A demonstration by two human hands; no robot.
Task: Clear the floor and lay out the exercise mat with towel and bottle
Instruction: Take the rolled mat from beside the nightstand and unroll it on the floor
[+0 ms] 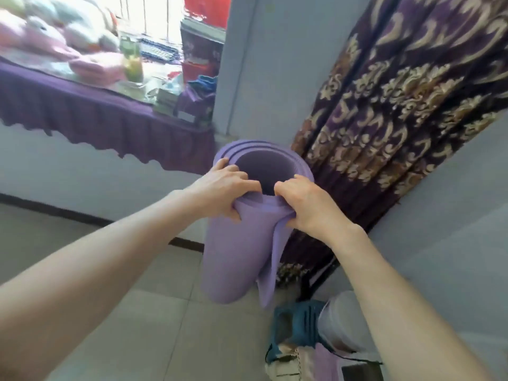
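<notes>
Rolled purple mat held upright, lower end above tiled floor, just left of patterned curtain. Left hand and right hand both clenched on mat's top rim, fingers curled over edge. Loose outer flap hangs beside curtain. Green bottle on purple-draped table, far left of curtain.
</notes>
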